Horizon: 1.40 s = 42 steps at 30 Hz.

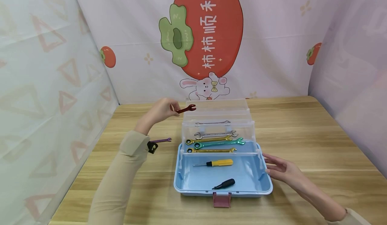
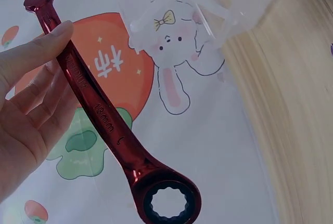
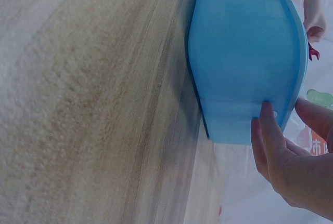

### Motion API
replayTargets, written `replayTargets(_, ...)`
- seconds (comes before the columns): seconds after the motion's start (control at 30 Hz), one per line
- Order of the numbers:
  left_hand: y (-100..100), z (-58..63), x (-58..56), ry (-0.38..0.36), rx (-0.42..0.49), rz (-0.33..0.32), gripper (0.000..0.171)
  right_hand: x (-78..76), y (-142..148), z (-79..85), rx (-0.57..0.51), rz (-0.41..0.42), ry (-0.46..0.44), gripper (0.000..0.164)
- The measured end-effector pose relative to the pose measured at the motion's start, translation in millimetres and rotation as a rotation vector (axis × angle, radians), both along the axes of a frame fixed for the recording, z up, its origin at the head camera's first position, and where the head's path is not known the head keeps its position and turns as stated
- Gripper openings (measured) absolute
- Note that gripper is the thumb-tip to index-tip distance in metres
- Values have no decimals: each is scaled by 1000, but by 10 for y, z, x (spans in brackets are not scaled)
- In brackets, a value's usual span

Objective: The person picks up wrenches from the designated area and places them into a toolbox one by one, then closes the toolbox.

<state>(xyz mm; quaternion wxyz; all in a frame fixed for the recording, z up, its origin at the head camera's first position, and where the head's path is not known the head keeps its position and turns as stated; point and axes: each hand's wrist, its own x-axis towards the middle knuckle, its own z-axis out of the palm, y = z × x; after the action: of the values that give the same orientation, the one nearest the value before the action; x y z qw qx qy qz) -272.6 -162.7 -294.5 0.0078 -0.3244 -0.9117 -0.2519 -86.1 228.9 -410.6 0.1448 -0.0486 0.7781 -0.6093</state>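
Note:
My left hand point(image 1: 164, 110) pinches a dark red combination wrench point(image 2: 99, 99) between thumb and fingers, raised near the clear lid point(image 1: 217, 105). Its ratchet ring and "13mm" marking show in the left wrist view. At the right end of the light blue toolbox point(image 1: 193, 179), my right hand point(image 1: 284, 171) holds the rim, fingers against the outer wall and thumb by the edge. Behind clear plastic lie silver wrenches point(image 1: 216, 135), gold wrenches point(image 1: 211, 150) and a green wrench point(image 1: 219, 144). A yellow-handled screwdriver point(image 1: 222, 162) and a black-handled screwdriver point(image 1: 226, 183) lie in the box.
A purple wrench point(image 1: 163, 140) rests on the wooden table point(image 1: 302, 134), left of the toolbox and partly hidden by my left wrist camera point(image 1: 152, 147). The pinkish latch point(image 1: 222, 200) hangs down at the box's front. Patterned curtains point(image 1: 272, 50) enclose the table's back and sides.

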Motion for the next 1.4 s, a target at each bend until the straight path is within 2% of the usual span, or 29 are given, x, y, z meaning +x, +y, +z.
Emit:
replayTargets(0.67, 481, 194, -57, 29, -73, -65, 7, -15, 4, 10, 0, -7, -12, 64)
replayTargets(1.13, 882, 305, -52, -41, -114, -83, 10, -13, 3, 19, 5, -6, -17, 63)
replayTargets(1.4, 1095, 271, -93, -77, -135, -107, 10, -19, 7, 15, 8, -13, -23, 65)
